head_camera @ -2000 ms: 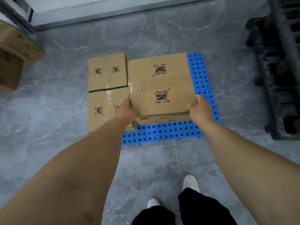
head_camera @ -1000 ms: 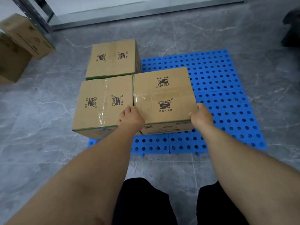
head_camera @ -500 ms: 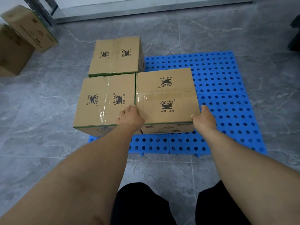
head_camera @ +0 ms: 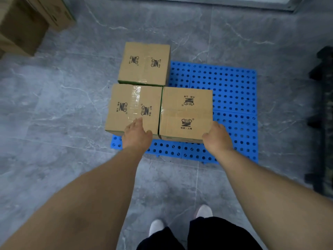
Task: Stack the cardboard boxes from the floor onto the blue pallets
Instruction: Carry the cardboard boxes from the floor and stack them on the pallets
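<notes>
**Three boxes down, right half of the pallets bare**

While both hands reach forward over the near pallet edge, the left hand [head_camera: 137, 134] lies with straight fingers on the top of the front-left box [head_camera: 133, 109], near its front right corner, gripping nothing. The right hand [head_camera: 217, 137] sits at the front right corner of the front-right box [head_camera: 186, 112], fingers loosely bent against the side; whether it grips the box cannot be told. Both forearms stretch out nearly straight from the lower corners of the view.

Those two boxes stand side by side, touching, on the blue pallets [head_camera: 234, 98]. A third, the rear box [head_camera: 145, 63], sits just behind the front-left one at the pallets' left edge. To the right of the boxes the perforated blue deck lies bare up to its right and far edges, and a narrow strip shows in front. Grey floor [head_camera: 54, 114] surrounds the pallets. More cardboard boxes [head_camera: 23, 24] stand at the far left, and a black pallet stack [head_camera: 322, 123] stands at the right.
</notes>
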Motion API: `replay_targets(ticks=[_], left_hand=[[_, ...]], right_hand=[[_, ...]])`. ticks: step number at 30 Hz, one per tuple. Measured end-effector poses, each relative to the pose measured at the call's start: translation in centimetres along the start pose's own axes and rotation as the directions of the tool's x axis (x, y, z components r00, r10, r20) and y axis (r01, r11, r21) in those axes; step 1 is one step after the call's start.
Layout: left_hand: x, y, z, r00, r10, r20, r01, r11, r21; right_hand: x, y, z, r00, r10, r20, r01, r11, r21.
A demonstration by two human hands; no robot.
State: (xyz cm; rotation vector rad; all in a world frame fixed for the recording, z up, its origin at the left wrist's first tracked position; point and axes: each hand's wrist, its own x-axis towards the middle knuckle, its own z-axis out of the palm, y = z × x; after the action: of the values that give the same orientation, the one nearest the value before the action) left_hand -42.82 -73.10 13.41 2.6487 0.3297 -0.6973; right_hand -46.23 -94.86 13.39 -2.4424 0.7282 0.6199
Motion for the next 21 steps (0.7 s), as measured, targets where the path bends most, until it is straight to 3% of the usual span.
replay_targets(ticks=[10, 16, 21], left_hand=[[-5.2, 2.3, -4.9, 0.996, -0.036, 0.081, 0.038, 0.999, -0.023], [-0.6, 3.7, -0.8, 0.99, -0.011, 0.14, 0.019, 0.998, -0.056], [6.0, 3.1, 4.2, 0.993, 0.053, 0.101, -0.058, 0.997, 0.055]], right_hand=[[-4.4, -1.8, -4.9, 0.999, 0.004, 0.053, -0.001, 0.998, -0.06], [0.0, -0.6, -1.5, 0.996, 0.073, 0.056, -0.072, 0.997, -0.017], [6.2, 2.2, 2.9, 0.981, 0.194, 0.017, -0.193, 0.98, -0.044]])
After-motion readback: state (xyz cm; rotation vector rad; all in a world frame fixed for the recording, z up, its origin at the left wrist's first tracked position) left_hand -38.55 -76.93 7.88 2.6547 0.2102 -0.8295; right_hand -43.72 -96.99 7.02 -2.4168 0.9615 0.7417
